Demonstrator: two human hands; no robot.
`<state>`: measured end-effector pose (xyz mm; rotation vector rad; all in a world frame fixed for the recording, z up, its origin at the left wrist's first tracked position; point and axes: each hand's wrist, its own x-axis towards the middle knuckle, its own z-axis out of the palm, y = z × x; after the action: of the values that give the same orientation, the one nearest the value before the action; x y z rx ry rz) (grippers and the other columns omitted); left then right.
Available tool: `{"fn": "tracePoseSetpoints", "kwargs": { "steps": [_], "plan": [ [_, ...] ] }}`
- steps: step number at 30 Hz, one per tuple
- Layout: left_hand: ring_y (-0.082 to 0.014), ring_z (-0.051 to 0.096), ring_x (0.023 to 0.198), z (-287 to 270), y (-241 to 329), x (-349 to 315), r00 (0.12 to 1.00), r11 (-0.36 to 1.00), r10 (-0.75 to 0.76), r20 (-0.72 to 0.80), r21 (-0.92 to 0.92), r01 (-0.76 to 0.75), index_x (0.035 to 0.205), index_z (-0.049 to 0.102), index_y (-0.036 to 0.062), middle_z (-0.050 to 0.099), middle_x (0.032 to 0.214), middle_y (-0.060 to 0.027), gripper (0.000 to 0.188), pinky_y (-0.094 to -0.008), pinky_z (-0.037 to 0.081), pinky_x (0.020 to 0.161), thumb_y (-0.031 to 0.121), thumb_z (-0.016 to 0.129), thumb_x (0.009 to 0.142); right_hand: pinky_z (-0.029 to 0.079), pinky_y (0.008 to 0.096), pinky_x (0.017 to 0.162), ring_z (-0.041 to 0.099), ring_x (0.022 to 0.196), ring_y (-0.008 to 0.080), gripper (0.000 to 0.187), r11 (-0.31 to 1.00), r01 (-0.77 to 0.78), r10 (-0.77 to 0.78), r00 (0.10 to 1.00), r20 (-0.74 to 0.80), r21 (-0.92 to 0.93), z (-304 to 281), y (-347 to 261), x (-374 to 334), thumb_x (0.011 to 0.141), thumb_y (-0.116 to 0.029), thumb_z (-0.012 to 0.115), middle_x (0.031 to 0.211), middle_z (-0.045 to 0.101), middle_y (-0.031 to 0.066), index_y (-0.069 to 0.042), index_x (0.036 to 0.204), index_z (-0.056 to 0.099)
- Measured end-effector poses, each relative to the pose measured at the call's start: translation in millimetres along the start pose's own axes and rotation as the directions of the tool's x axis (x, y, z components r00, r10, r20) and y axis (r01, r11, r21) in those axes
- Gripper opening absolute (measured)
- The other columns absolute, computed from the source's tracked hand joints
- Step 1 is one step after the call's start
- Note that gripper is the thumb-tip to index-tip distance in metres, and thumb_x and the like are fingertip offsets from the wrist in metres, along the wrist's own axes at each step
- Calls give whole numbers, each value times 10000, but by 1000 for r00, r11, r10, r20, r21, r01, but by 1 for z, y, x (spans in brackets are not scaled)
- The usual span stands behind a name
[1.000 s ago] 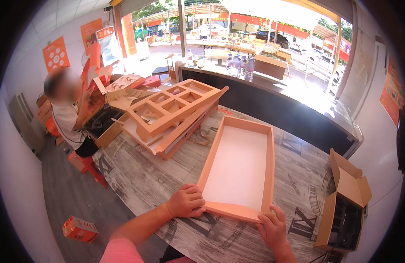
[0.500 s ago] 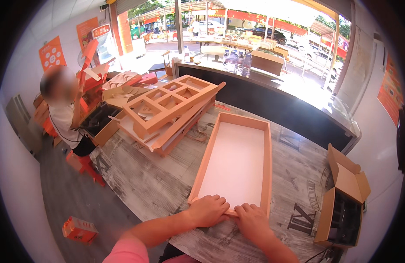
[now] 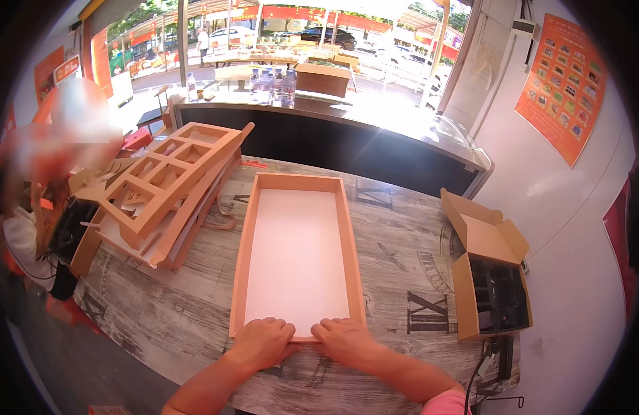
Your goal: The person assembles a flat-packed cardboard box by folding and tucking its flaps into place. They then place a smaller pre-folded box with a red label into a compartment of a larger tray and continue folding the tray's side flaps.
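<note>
Head view, directions taken from the middle of the tray: one long, shallow cardboard tray (image 3: pixel 296 256), orange-brown walls, white bottom, lying flat on the grey wood-grain table (image 3: pixel 395 225), its long sides running roughly 12 to 6 o'clock. One left hand (image 3: pixel 265 342), at 7 o'clock, fingers curled over the near short wall and gripping it. One right hand (image 3: pixel 343 341), at 5 o'clock, fingers bent over the same wall, likewise gripping; a narrow gap between the two hands. At 10 o'clock, one compartmented cardboard frame (image 3: pixel 189 190), tilted, atop further cardboard pieces (image 3: pixel 195 218). At 3 o'clock, one open brown carton (image 3: pixel 466 299), lid raised, dark contents (image 3: pixel 499 294); contents not identifiable. At 12 o'clock, beyond, one second table (image 3: pixel 298 129), dark-fronted, bearing clear bottles (image 3: pixel 272 86) and one brown box (image 3: pixel 322 81). At 9 o'clock, one co-worker (image 3: pixel 22 238) in white, partly blurred. At 2 o'clock, one orange poster (image 3: pixel 565 86), wall-mounted.
</note>
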<state>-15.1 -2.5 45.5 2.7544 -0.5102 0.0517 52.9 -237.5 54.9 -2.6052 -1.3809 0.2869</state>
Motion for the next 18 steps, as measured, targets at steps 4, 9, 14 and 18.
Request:
{"fn": "tracePoseSetpoints", "kwargs": {
  "steps": [4,9,14,18],
  "plan": [
    [-318,717,807,-8,-9,-2,1000,1000,26,5,14,-27,834,657,74,701,805,-103,428,-455,576,739,477,765,926,529,416,1002,722,900,250,257,994,67,-84,976,-199,-89,3,13,-19,939,-335,782,907,723,36,-113,1034,692],
    [-343,716,793,2,-24,-3,995,995,85,-46,-42,-87,840,639,77,689,778,-103,502,-469,567,742,561,735,929,529,419,1002,722,841,188,264,989,134,-147,925,-351,-63,19,14,-22,894,-305,821,870,720,-6,-137,1058,701],
    [-350,728,831,-11,-33,-5,998,995,39,-43,-94,-43,963,698,91,728,826,-114,510,-469,570,769,599,727,926,525,432,993,735,883,196,239,980,185,-119,837,-534,73,33,9,-20,857,-244,847,973,773,14,-127,1029,729],
    [-344,728,868,-13,-40,-9,998,993,-42,-57,-110,35,1061,767,112,751,890,-105,511,-468,566,820,594,754,891,515,472,1009,719,957,250,212,947,277,-109,752,-650,162,38,6,-18,820,-176,857,1040,766,52,-110,972,725]
  ]
}}
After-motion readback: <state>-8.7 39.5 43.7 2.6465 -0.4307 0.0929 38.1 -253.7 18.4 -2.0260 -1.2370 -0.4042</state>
